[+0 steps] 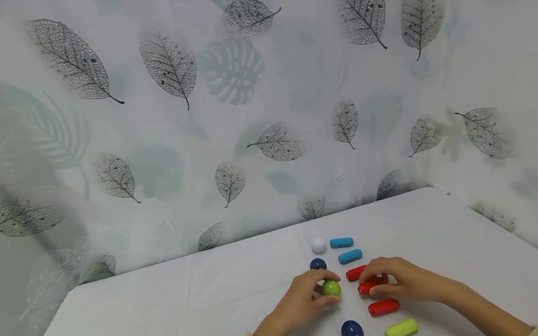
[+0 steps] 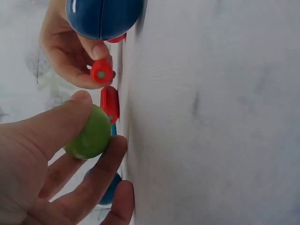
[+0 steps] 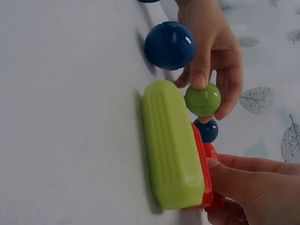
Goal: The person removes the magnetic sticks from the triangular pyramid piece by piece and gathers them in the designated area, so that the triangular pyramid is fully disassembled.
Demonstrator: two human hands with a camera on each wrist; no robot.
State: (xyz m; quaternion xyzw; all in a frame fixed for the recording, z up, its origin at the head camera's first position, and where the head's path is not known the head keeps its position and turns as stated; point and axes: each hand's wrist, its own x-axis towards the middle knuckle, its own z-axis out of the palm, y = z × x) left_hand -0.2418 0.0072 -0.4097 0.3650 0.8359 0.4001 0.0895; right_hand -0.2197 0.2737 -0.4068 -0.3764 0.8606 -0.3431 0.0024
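Observation:
My left hand (image 1: 298, 304) pinches a small green ball (image 1: 332, 289) between thumb and fingers. In the left wrist view the ball (image 2: 91, 133) shows between the thumb and fingers. Opposite it, my right hand (image 1: 411, 281) grips a red ribbed cylinder (image 1: 366, 289) by its sides, and one end of that cylinder (image 2: 101, 71) faces the left wrist view. Other red cylinders lie on either side, one behind (image 1: 355, 274) and one in front (image 1: 384, 307). A dark blue ball (image 1: 317, 264) sits just behind the left hand, another (image 1: 352, 333) nearer the front.
A yellow-green cylinder (image 1: 401, 330) lies at the front of the cylinder row. Farther back are two blue cylinders, one (image 1: 350, 256) nearer and one (image 1: 341, 243) farther, beside a white ball (image 1: 318, 245). A leaf-patterned curtain (image 1: 270, 104) hangs behind the white-covered table (image 1: 166, 320).

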